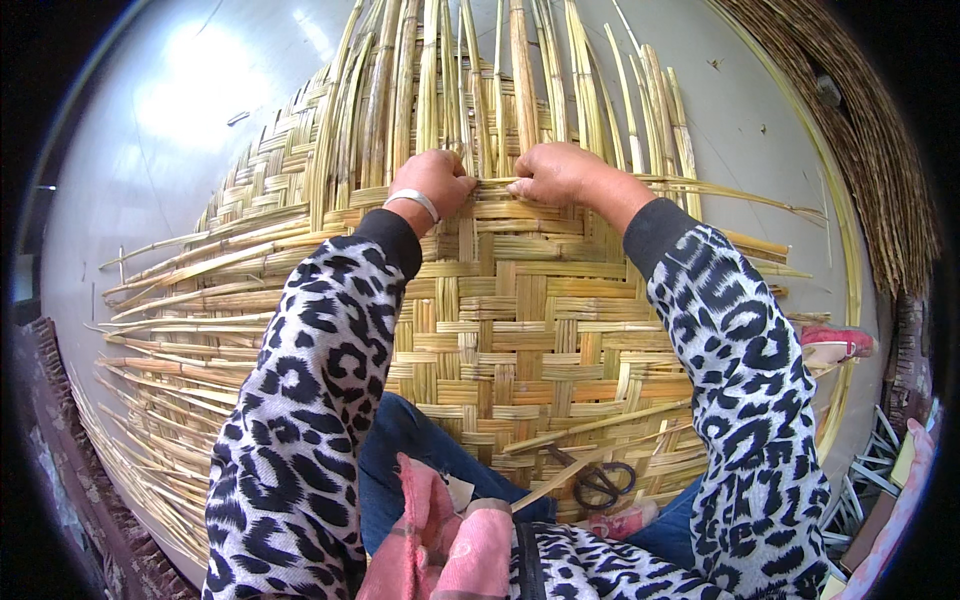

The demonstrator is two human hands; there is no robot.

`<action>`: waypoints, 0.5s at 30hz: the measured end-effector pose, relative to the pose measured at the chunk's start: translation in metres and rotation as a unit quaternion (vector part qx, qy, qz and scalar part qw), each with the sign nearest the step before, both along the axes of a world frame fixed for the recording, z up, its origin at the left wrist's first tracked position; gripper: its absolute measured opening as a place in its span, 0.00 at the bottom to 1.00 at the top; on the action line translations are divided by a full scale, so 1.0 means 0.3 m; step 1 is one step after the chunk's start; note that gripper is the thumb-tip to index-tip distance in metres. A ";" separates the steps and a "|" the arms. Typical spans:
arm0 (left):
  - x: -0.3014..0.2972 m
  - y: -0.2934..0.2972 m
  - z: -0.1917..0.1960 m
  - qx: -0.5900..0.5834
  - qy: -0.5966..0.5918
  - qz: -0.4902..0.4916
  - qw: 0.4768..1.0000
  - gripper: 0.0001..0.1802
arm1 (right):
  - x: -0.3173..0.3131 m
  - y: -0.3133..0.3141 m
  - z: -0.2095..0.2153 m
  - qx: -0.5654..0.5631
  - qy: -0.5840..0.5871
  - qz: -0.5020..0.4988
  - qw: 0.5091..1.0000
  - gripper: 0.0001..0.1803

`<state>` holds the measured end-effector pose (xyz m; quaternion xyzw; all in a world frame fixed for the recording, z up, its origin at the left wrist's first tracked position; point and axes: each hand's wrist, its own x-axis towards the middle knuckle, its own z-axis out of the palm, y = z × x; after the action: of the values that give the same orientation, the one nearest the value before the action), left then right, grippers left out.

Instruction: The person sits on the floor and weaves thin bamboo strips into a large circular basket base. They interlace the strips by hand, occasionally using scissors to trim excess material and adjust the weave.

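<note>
A woven mat (480, 340) of split reeds spreads before me, its yellow-green strips crossing over and under each other. Between my hands runs a thin crosswise reed strip (494, 183), at the edge where the weave meets the long lengthwise reeds (430, 90). My left hand (433, 185), with a silver bracelet at the wrist, is closed on this strip, its thumb and finger pressed together. A short way to the right, my right hand (562, 174) pinches the same strip, its other fingers curled. The strip's free ends (770, 198) stick out past my right wrist.
Dark-handled scissors (603, 485) lie on the mat near my legs, beside a loose reed strip (590, 428). Reed ends (160, 335) fan out at the left over the grey floor (140, 170). A bundle of brown stalks (870, 130) stands at the far right.
</note>
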<state>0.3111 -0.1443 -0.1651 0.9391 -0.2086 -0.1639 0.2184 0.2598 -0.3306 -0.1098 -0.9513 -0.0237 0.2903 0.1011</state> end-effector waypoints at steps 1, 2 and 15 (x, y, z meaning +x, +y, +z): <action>-0.004 -0.004 -0.001 0.008 -0.010 -0.004 1.000 0.16 | -0.008 0.013 0.009 -0.010 -0.005 -0.005 1.000 0.20; -0.011 -0.008 -0.002 0.015 -0.012 0.001 1.000 0.14 | -0.016 0.031 0.019 -0.010 -0.027 0.008 1.000 0.18; 0.025 0.064 -0.047 -0.137 0.142 -0.009 0.980 0.12 | -0.068 0.056 0.042 -0.018 -0.083 -0.010 0.996 0.16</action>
<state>0.3186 -0.1252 -0.1792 0.8653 -0.2047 -0.2678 0.3710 0.2395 -0.3139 -0.0972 -0.9739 -0.0170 0.2101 0.0845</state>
